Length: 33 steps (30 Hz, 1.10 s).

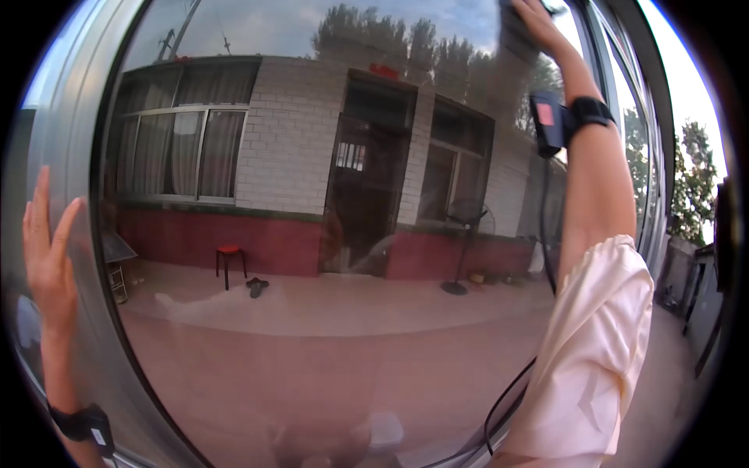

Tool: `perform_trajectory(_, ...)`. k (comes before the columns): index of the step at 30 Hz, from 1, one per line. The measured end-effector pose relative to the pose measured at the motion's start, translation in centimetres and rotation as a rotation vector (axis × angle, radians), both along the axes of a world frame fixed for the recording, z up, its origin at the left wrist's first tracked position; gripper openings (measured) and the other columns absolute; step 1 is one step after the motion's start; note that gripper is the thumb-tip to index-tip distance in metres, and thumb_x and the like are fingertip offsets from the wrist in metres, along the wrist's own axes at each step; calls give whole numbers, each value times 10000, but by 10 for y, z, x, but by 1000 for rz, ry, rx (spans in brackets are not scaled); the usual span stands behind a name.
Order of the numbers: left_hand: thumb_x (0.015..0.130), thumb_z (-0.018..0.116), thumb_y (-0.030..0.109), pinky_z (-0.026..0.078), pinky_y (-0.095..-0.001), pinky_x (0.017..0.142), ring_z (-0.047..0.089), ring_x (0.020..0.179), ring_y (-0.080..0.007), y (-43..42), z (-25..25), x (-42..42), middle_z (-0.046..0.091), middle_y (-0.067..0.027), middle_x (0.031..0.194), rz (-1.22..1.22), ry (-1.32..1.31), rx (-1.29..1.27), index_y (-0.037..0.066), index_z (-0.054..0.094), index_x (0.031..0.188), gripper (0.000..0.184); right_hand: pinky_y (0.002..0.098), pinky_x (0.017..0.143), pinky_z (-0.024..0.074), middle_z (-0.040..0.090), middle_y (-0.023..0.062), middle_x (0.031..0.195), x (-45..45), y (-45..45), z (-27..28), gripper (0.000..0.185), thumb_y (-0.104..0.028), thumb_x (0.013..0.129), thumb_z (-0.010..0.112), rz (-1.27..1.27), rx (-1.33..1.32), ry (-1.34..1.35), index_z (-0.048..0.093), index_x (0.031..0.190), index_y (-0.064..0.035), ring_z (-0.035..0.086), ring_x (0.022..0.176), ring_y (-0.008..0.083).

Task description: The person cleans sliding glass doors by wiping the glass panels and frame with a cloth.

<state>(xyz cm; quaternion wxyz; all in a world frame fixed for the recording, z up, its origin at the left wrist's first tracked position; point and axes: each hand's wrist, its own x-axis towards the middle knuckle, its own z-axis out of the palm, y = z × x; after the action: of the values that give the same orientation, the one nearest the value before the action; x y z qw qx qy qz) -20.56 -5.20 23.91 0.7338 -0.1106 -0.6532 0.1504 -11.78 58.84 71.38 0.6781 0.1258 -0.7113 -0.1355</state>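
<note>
Right hand (540, 22): reaching to the upper right of the pane, cut by the top edge; fingers extending over a dark, soft-edged cloth (515, 33), its grip impossible to tell. Cloth: lying against the glass, under the hand, partly running out of view.

Left hand (53, 257): fingers spreading, pointing upward, holding nothing visible; standing at the smooth silver metal frame (69, 117), firm contact being unclear.

Right wrist: wearing a black fabric strap (591, 114) and a boxy black case (548, 125) bearing a pink label. Left wrist: wearing a similar strap (66, 422) with a small dark case. Right arm: emerging from a glossy, creased cream sleeve (601, 335). A thin black cable (499, 402) is curving beside it.

Window pane (312, 374): large, glossy, dark-edged, bowing in the wide lens. Showing in it: a white brick wall (292, 125) above a red band, a dark rectangular door (365, 183), a round-seated red stool (228, 250), dark shoes (256, 287) and a round-headed fan (466, 210) standing on a slim pole.

Far right: leafy trees (690, 187) are rising beyond the frame.
</note>
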Motion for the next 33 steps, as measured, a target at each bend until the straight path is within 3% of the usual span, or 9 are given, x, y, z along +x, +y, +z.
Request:
perform_trajectory(4,853,401,-107,248,-451,1137,344,1374,-301,3,-3,-3,374,-159,1474,23,-35,29,45,572,1271,477,339,1118,245,342,156,1483,36,118,-34,803,-605,912,429,63,-272,18,327,1445,-13,317,1372,246)
perform_trajectory(6,860,386,-109,251,-452,1135,347,1370,-308,4,-4,-2,374,-161,1474,-46,-70,57,43,569,1274,478,395,1135,202,229,224,1523,56,126,-84,883,-689,857,388,106,-533,-10,301,1466,-56,240,1405,331)
perform_trajectory(12,837,388,-100,243,-454,1128,358,1364,-323,14,0,6,389,-187,1458,-76,10,7,19,590,1235,462,380,1124,226,350,234,1465,68,261,-132,912,-698,870,359,-84,-694,152,354,1416,32,319,1372,331)
perform_trajectory(15,737,387,-134,235,-472,1126,344,1373,-335,23,-2,21,387,-218,1449,-114,-6,42,3,598,1214,540,341,1097,268,401,191,1438,70,256,-133,837,-652,905,384,142,-763,-38,397,1398,24,340,1360,274)
perform_trajectory(18,702,432,-128,269,-466,1109,388,1347,-334,28,-2,28,426,-230,1417,-207,46,65,23,630,1171,531,395,1139,198,325,235,1477,40,253,-114,962,-744,836,302,-185,-939,265,387,1400,31,287,1392,324)
perform_trajectory(25,794,489,-5,326,-472,1072,431,1312,-354,23,-4,16,440,-241,1402,-274,85,104,67,646,1150,395,417,1119,252,348,162,1484,-27,-131,-62,789,-670,873,306,-229,-344,205,438,1398,-95,353,1353,324)
perform_trajectory(30,811,563,69,379,-482,1033,474,1266,-372,18,-3,15,478,-271,1348,-368,105,77,15,639,1040,247,463,1133,203,274,68,1540,-105,-333,-34,720,-622,903,347,-177,-66,270,325,1469,-177,267,1400,315)
perform_trajectory(32,817,571,70,380,-475,1035,476,1264,-373,18,-2,14,483,-273,1344,-376,112,82,-3,628,1020,223,498,1145,156,248,80,1547,-79,-430,-104,645,-530,941,362,-52,-145,62,321,1468,-161,171,1433,314)
perform_trajectory(33,815,575,66,377,-470,1039,476,1263,-371,18,-2,14,486,-271,1342,-382,109,85,-5,627,1014,218,529,1137,149,250,70,1548,-88,-445,-98,632,-516,941,359,-76,-57,60,324,1467,-168,173,1432,317)
